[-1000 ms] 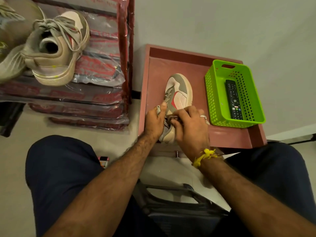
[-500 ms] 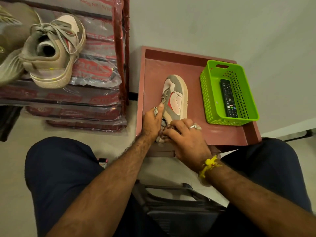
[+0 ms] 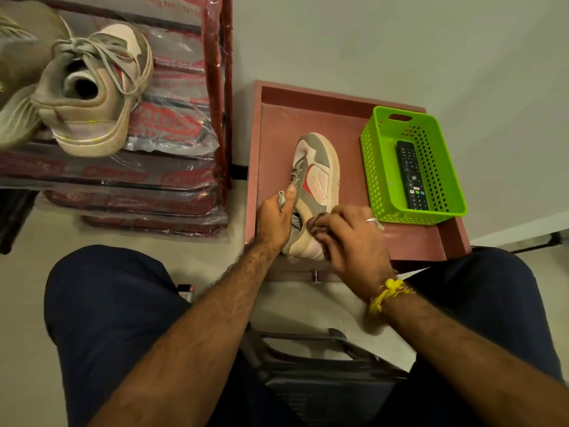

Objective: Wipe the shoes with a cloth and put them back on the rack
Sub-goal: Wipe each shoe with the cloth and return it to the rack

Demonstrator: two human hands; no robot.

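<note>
Both hands work on one sneaker [image 3: 317, 177], which lies on a low reddish table [image 3: 277, 134] in front of the person's knees, its toe pointing away and its heel toward the body. That shoe sits between the two hands: its heel end is covered by them, and its front half shows free beyond the fingers. On the left stands the shoe rack [image 3: 184, 167], wrapped in clear plastic with red print, and it is the largest thing in view; a second sneaker [image 3: 92, 97] rests on its upper shelf, heel toward the camera, laces loose, well apart from the hands. On the right part of the table stands a green basket [image 3: 381, 167] with a black remote control [image 3: 412, 177] lying inside, near the shoe but not touching it. The left hand [image 3: 274, 220] is curled against the left side of the shoe, and its thumb and fingers pinch a grey lace [image 3: 282, 199] beside the tongue. The right hand [image 3: 354, 238] has its fingers bent over the heel collar and presses there; whether a cloth is under these fingers I cannot tell. This hand carries a ring [image 3: 372, 220], and a yellow thread [image 3: 388, 292] is tied around the wrist.
</note>
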